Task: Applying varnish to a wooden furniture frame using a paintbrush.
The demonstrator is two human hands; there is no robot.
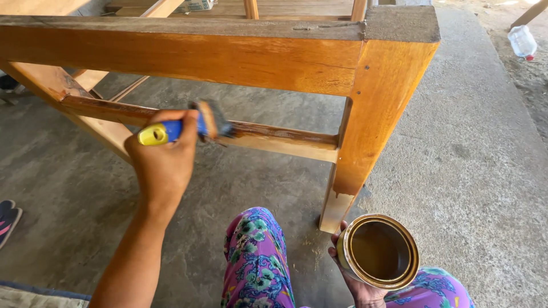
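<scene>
My left hand (pixel 162 162) grips a paintbrush (pixel 188 128) with a blue and yellow handle. Its bristles press on the lower rail (pixel 274 140) of a wooden furniture frame (pixel 188 57). The rail looks wet and dark around the brush, while the top beam and corner leg (pixel 371 120) are glossy orange-brown. My right hand (pixel 357 282) holds an open round metal can (pixel 379 251) from below, near my knee. Brown varnish fills the can. The bottom end of the corner leg is pale bare wood.
The frame stands on a rough concrete floor (pixel 468 171). My knees in purple floral cloth (pixel 257 256) are at the bottom. A sandal (pixel 7 219) lies at the left edge, and a clear plastic bottle (pixel 522 41) lies at the top right.
</scene>
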